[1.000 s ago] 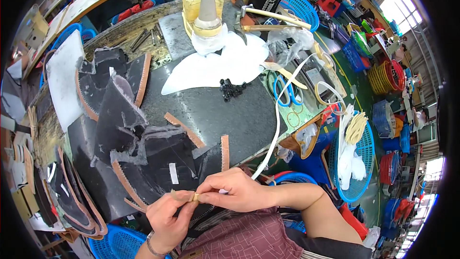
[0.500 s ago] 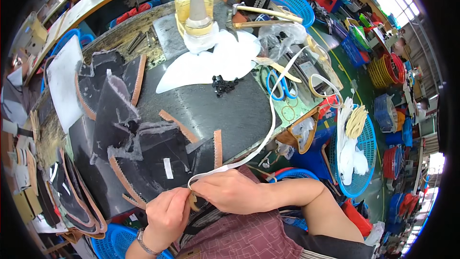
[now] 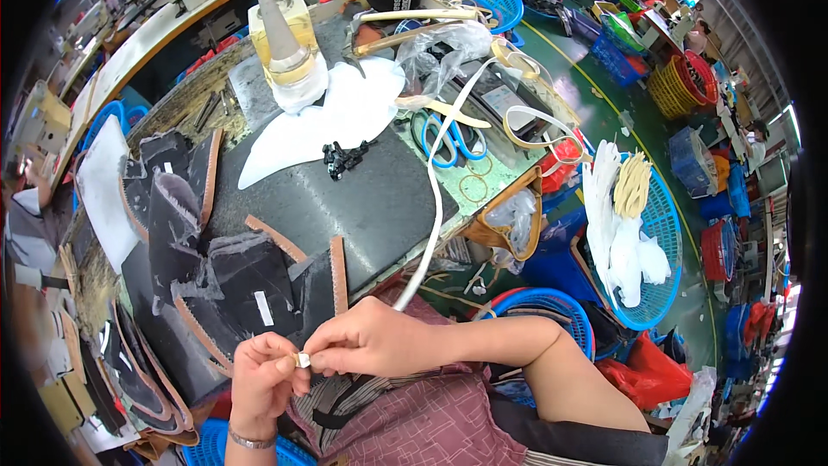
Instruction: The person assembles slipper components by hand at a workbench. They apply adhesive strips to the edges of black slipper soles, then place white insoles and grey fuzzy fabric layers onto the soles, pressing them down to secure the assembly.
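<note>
My left hand (image 3: 266,375) and my right hand (image 3: 371,336) meet fingertip to fingertip low in the picture, over my lap. Both pinch the small white-and-tan end of a long, narrow white strip (image 3: 420,269). From behind my right hand the strip runs up across the table to its far right corner, passing over the blue-handled scissors (image 3: 472,154). Just beyond my hands lie black sewn pieces (image 3: 246,267) with brown toothed edges and a small white label. My fingers partly cover the held end.
A cluster of small black parts (image 3: 345,158) lies on the dark board beside white sheets (image 3: 345,112). Behind stands a cone-topped yellowish container (image 3: 289,43). On the right, a blue basket (image 3: 668,250) holds white and cream bundles. Stacked curved pieces (image 3: 138,371) stand at left.
The view has shifted, so the table sits further left. My hands now hold the strip's end level between their fingertips; before, it hung down below them. My left fingers have opened out somewhat.
</note>
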`<state>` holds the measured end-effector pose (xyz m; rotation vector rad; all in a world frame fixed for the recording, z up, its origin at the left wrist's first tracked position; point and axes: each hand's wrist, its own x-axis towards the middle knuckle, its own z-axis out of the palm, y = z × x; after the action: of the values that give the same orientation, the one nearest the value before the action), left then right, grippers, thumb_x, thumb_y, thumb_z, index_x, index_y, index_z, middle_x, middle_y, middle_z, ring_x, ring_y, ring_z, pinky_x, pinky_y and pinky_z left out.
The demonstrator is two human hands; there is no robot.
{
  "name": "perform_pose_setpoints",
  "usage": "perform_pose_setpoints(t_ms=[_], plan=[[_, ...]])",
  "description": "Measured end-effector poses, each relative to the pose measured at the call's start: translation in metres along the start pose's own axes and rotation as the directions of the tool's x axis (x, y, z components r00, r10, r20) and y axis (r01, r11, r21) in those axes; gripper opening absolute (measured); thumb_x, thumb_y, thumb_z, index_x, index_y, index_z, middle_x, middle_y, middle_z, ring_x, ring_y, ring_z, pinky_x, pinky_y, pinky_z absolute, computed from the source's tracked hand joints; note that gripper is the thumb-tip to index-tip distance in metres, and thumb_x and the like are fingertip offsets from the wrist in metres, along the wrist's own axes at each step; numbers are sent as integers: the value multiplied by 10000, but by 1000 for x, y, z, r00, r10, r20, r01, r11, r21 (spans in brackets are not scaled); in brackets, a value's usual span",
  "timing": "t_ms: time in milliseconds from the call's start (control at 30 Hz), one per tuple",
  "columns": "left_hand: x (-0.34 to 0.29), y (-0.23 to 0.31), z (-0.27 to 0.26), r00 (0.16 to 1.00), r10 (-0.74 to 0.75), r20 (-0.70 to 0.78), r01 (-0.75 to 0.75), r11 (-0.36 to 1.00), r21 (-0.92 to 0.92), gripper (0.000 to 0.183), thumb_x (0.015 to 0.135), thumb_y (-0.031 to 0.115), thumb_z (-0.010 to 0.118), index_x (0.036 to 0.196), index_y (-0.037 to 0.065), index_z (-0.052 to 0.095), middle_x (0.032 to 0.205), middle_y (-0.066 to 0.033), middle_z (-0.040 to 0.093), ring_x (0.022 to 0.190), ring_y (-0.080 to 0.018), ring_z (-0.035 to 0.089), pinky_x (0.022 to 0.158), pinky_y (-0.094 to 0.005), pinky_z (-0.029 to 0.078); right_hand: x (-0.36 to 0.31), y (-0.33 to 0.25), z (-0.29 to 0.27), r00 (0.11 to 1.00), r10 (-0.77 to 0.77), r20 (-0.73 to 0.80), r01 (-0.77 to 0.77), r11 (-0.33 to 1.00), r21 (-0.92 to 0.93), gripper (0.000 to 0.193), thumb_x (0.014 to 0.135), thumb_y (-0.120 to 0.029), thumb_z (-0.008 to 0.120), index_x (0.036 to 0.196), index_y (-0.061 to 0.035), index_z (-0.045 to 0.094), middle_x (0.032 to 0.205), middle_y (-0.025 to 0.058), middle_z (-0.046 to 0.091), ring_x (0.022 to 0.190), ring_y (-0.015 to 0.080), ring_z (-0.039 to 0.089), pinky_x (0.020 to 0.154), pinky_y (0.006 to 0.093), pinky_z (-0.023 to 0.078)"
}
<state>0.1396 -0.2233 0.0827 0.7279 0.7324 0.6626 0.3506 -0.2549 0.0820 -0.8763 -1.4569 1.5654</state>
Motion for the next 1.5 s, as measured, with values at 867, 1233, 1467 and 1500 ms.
perform_pose_setpoints(t_ms=[867, 1233, 1467, 1500], plan=[[-9, 19, -16, 993, 76, -85, -34, 909, 416, 198, 826, 107, 652, 974, -6, 584, 832, -51, 621, 737, -127, 590, 657, -266, 484, 28, -1, -21, 955, -124, 271, 9, 921, 390, 141, 865, 2, 571, 993, 29, 624, 1048, 132, 604, 845, 174, 634, 659, 247, 532], [20, 58, -44, 929, 365, 58, -170, 283, 944, 280, 761, 170, 690, 989, 43, 590, 829, -150, 624, 770, -316, 620, 657, -366, 475, 53, -3, -21, 974, -225, 2, 208, 897, -391, 208, 785, 14, 625, 993, 16, 641, 936, 130, 661, 834, 202, 649, 717, 290, 505], [21, 24, -71, 918, 380, -114, -112, 524, 844, 449, 763, 63, 710, 1171, 15, 529, 879, -47, 599, 734, -81, 523, 668, -238, 448, 71, 17, 5, 994, 43, 104, -22, 981, -195, 188, 881, -105, 577, 1007, 17, 647, 906, 103, 657, 791, 159, 614, 678, 269, 474], [19, 23, -75, 924, 368, -107, -115, 533, 839, 459, 762, 65, 712, 1179, 18, 526, 894, -43, 598, 735, -79, 517, 668, -235, 444, 73, 25, 6, 992, 105, 75, -90, 980, -179, 200, 893, -128, 568, 1011, 11, 649, 894, 97, 658, 780, 150, 607, 668, 266, 467]])
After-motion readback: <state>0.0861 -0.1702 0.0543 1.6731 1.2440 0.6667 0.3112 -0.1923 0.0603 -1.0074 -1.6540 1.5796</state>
